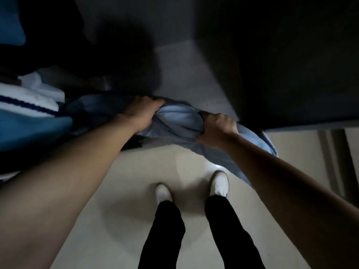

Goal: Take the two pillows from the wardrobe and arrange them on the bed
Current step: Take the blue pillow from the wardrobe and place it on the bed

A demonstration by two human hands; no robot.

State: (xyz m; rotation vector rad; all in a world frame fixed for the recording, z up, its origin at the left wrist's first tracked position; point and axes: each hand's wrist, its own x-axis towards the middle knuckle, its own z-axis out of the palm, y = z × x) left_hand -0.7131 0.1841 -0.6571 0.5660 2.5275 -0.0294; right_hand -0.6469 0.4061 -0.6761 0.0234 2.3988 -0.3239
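Note:
A light blue pillow [177, 121] lies at the front edge of the dark wardrobe's bottom shelf [186, 74], its right end drooping over the edge toward the floor. My left hand [142, 111] is clenched on its left part. My right hand [216, 129] is clenched on bunched fabric further right. A second pillow cannot be told apart in the dim light; only a darker blue fold [89, 105] shows to the left of my left hand.
Folded bedding in teal, white and navy stripe [29, 113] is stacked at the left of the wardrobe. The wardrobe's right wall [291, 65] stands close to my right hand. Below is a beige tiled floor [126, 181] with my white shoes [219, 183].

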